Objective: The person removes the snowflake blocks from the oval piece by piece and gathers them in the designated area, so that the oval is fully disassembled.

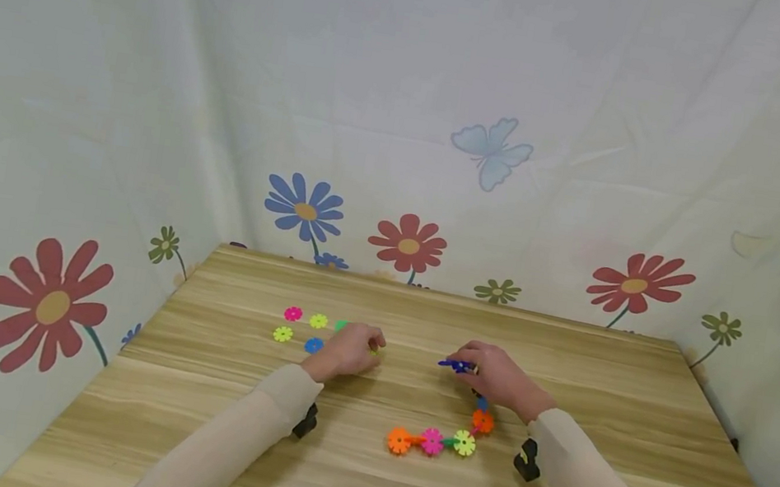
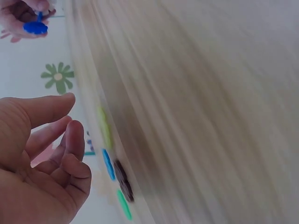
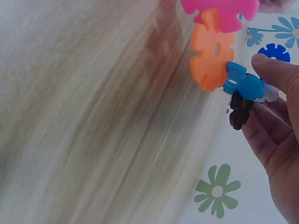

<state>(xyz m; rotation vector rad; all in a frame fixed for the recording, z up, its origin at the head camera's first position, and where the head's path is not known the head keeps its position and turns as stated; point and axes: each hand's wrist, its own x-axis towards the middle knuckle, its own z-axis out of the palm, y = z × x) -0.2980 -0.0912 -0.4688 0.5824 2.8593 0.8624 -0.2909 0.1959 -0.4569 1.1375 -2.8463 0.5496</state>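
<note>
My right hand (image 1: 505, 380) pinches the far end of a chain of notched plastic discs, at a dark blue disc (image 1: 457, 365). From there the chain curves down and left over the table, through an orange disc (image 1: 482, 421) and a yellow-green disc (image 1: 463, 443). The right wrist view shows a light blue disc (image 3: 252, 87) and a dark brown disc (image 3: 239, 111) close to the fingers. My left hand (image 1: 348, 350) is loosely curled and holds nothing. Beyond its fingers in the left wrist view are a loose yellow-green disc (image 2: 105, 127) and a brown disc (image 2: 124, 181).
Left of my left hand lie several loose discs, among them a pink one (image 1: 293, 314), a yellow one (image 1: 283, 334) and a blue one (image 1: 313, 345). The wooden table (image 1: 190, 390) ends at a flower-printed cloth (image 1: 373, 150) at the back.
</note>
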